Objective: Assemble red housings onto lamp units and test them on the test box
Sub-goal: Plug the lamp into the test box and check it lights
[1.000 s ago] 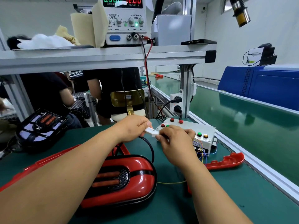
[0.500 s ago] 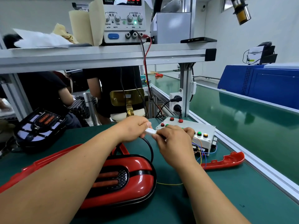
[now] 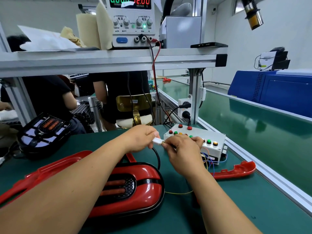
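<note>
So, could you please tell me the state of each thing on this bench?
White plastic connector: pinched between left hand and right hand.
Glossy red-housed lamp unit: lying flat, lamps unlit.
White bench power supply: on, showing 12.00 volts, zero current.
Loose red plastic housing strip: lying beside white button-topped test box.

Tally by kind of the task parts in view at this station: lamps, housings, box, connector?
Lamp with red housing fitted: 1
Bare lamp unit: 1
Loose red housing pieces: 2 (right piece, left piece partly under the left forearm)
Test box: 1
White connector, pinched between left hand and right hand: 1
Total: 6
</note>
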`<act>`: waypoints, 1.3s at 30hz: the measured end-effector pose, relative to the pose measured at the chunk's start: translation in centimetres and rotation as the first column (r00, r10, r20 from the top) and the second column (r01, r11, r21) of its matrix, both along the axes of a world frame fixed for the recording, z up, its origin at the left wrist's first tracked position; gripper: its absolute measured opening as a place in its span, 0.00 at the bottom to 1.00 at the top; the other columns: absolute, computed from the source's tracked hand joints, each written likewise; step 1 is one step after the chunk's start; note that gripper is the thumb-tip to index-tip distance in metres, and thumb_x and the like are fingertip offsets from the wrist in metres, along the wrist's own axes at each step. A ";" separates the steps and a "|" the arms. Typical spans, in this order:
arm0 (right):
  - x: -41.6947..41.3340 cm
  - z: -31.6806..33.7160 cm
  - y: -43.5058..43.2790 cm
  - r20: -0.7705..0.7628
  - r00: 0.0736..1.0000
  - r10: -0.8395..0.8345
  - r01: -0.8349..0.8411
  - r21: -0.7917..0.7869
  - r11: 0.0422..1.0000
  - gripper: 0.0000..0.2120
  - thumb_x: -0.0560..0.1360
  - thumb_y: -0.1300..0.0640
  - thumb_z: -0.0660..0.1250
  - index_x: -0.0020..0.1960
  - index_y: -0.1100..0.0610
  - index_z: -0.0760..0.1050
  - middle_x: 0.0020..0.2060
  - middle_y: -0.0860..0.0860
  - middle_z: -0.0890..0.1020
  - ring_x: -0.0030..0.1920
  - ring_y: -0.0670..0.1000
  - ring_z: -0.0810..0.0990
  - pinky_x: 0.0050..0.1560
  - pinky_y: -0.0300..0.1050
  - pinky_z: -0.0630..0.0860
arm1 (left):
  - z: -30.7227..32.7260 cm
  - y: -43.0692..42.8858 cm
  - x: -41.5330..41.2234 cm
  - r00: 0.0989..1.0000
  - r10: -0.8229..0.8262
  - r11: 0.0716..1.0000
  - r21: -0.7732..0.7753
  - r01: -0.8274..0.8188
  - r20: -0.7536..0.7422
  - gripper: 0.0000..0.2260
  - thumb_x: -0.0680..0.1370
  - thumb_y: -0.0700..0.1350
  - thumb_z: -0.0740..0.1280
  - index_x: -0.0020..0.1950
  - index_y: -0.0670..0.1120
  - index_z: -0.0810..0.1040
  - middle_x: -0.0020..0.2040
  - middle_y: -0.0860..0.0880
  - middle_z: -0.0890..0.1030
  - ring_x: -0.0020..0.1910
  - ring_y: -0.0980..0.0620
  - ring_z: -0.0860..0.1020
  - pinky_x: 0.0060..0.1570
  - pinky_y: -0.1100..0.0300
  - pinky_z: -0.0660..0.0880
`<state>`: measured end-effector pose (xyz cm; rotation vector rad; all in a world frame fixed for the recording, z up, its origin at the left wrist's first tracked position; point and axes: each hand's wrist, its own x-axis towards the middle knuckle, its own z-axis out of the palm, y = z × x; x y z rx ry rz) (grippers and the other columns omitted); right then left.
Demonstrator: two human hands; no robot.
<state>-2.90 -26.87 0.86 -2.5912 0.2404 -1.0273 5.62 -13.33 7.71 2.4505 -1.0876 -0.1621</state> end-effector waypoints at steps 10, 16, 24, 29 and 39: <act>0.1 -0.6 0.1 -0.338 0.904 -0.261 0.237 -0.111 0.965 0.25 0.77 0.51 0.59 0.73 0.51 0.65 0.73 0.46 0.65 0.73 0.50 0.60 0.73 0.60 0.46 | -3.8 13.8 -3.0 0.891 0.454 0.865 -0.242 -0.439 0.008 0.13 0.84 0.46 0.57 0.64 0.52 0.78 0.65 0.52 0.78 0.63 0.54 0.73 0.60 0.62 0.64; 2.8 0.8 0.4 -0.384 0.903 -0.191 0.198 -0.021 0.980 0.13 0.79 0.49 0.54 0.60 0.51 0.69 0.61 0.48 0.75 0.68 0.50 0.67 0.69 0.60 0.52 | -7.7 15.2 -4.0 0.777 0.399 0.684 -0.407 -0.606 -0.486 0.13 0.83 0.55 0.57 0.58 0.54 0.80 0.57 0.55 0.79 0.56 0.56 0.75 0.59 0.59 0.66; 6.3 -0.1 -1.3 -0.629 0.755 -0.185 0.051 -0.225 0.973 0.26 0.81 0.40 0.45 0.77 0.46 0.57 0.79 0.50 0.53 0.79 0.53 0.40 0.73 0.63 0.44 | -9.1 14.9 -3.2 0.752 0.242 0.605 -0.511 -0.611 -0.613 0.09 0.82 0.51 0.62 0.50 0.55 0.82 0.50 0.52 0.84 0.52 0.55 0.80 0.54 0.58 0.74; 6.7 -0.9 -0.9 -0.582 0.775 -0.246 0.114 -0.254 0.960 0.36 0.77 0.33 0.37 0.78 0.51 0.55 0.79 0.49 0.54 0.79 0.51 0.41 0.73 0.61 0.45 | -9.4 15.4 -2.8 0.735 0.214 0.453 -0.601 -0.658 -0.644 0.09 0.82 0.46 0.63 0.48 0.52 0.83 0.44 0.53 0.85 0.47 0.54 0.82 0.45 0.59 0.74; 6.9 -1.7 -0.5 -0.573 0.758 -0.311 0.153 -0.307 0.939 0.41 0.75 0.28 0.38 0.78 0.53 0.54 0.79 0.48 0.51 0.79 0.57 0.46 0.73 0.63 0.46 | -9.7 15.5 -2.3 0.737 0.177 0.407 -0.633 -0.659 -0.653 0.08 0.82 0.47 0.62 0.54 0.51 0.81 0.48 0.47 0.84 0.48 0.48 0.82 0.45 0.55 0.77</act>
